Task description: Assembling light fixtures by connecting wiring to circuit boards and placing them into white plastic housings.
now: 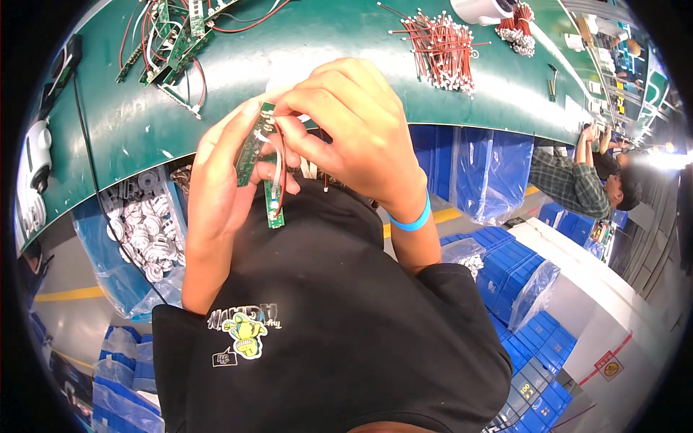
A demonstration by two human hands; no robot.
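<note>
My left hand [220,166] is closed around a narrow green circuit board [249,153], which it holds tilted in front of my chest. A smaller green board [274,206] hangs below it, joined by white and red wires [282,162]. The fingertips of my right hand [350,126], with a blue band on its wrist, pinch at the upper end of the board, by its white connectors. Whatever lies between those fingertips is too small to make out.
Wired green boards [173,47] are piled at the far left of the green bench [505,94]. Red-and-white cables [444,50] lie at the far right. A blue bin [108,245] of white parts stands at left; blue crates [505,267] stand at right. Another person [577,180] works farther right.
</note>
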